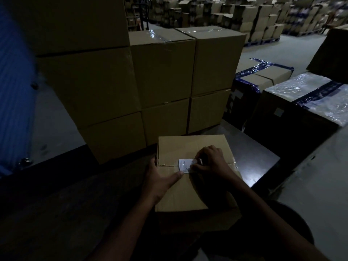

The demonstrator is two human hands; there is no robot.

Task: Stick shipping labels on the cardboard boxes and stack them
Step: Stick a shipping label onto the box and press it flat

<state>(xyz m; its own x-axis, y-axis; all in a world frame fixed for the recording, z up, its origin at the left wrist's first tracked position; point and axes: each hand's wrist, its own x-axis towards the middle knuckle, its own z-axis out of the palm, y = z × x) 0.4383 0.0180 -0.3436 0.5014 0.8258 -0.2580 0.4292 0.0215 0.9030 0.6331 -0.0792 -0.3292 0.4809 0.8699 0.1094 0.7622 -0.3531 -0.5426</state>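
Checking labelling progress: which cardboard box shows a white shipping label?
The box nearest the person, under both hands. Its label lies on the top seam; the stacked boxes behind it show none on their visible faces.

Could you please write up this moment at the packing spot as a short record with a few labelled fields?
setting: dim warehouse, stacked cartons behind
work piece: cardboard box, closed, taped along its top seam
label: shipping label, white, lying on the seam
left hand: left hand rests on the box top, thumb at the label's lower edge
right hand: right hand presses the label's right end
stack: stacked boxes behind the box
step: label going on; box not yet stacked
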